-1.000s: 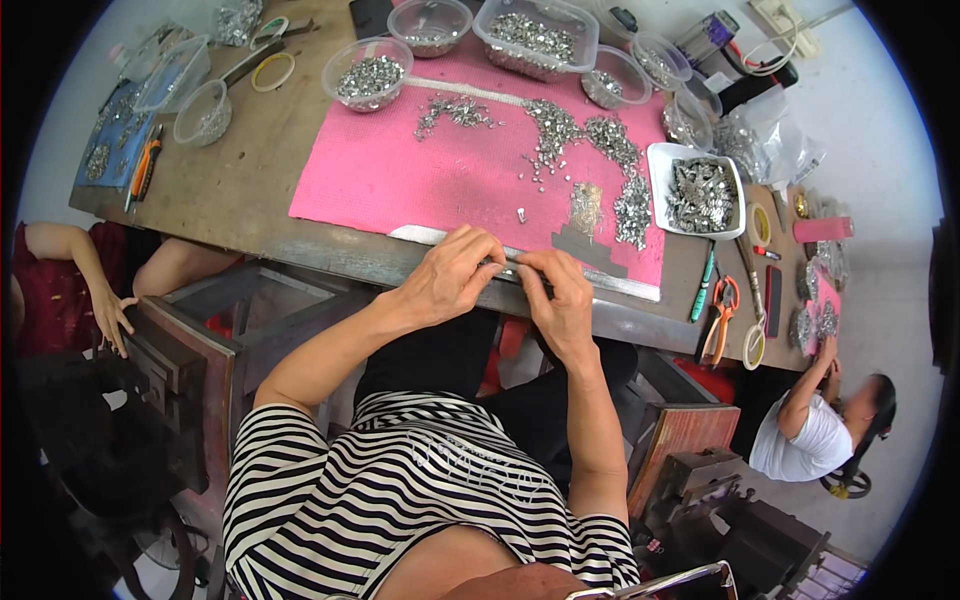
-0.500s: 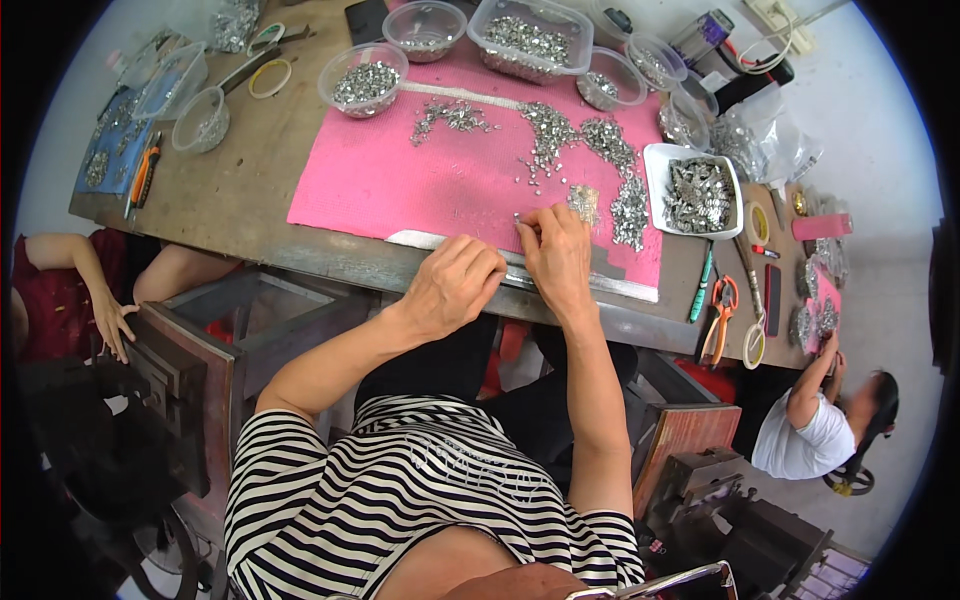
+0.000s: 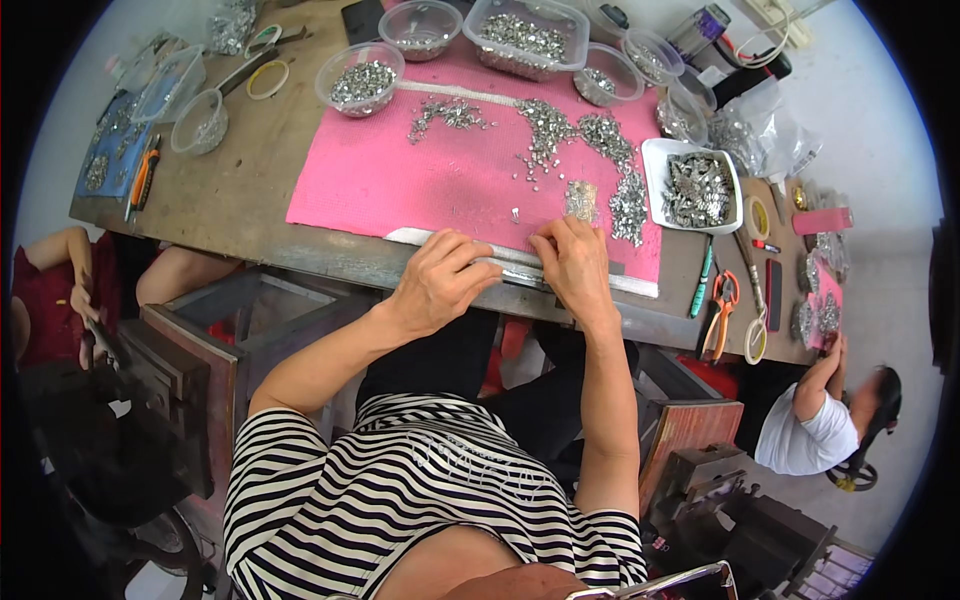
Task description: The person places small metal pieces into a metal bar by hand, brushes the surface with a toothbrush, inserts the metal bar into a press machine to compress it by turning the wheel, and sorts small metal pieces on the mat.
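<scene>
Both my hands are at the front edge of a pink mat (image 3: 370, 180) on the workbench. My left hand (image 3: 440, 275) has its fingers curled together in a pinch, and what they hold, if anything, is hidden. A short way to its right, my right hand (image 3: 578, 265) is closed too, thumb and forefinger together, with nothing plainly visible in them. A shiny silvery strip (image 3: 522, 272) runs along the bench edge between the hands. One small metal piece (image 3: 515, 215) lies on the mat just beyond them. Loose metal bits (image 3: 545, 130) and a flat tan patch of pieces (image 3: 581, 200) lie farther off.
Clear tubs (image 3: 362, 80) of metal bits stand along the back. A white tray (image 3: 655, 190) of metal pieces sits right, above a green pen (image 3: 703, 280) and orange-handled pliers (image 3: 720, 312). Another person's hands (image 3: 85, 300) show at left; a person in white (image 3: 805, 430) sits far right.
My right hand has drawn back toward the bench edge and slightly right, uncovering the small metal piece on the mat. My left hand has barely shifted. The person at left moved their hands.
</scene>
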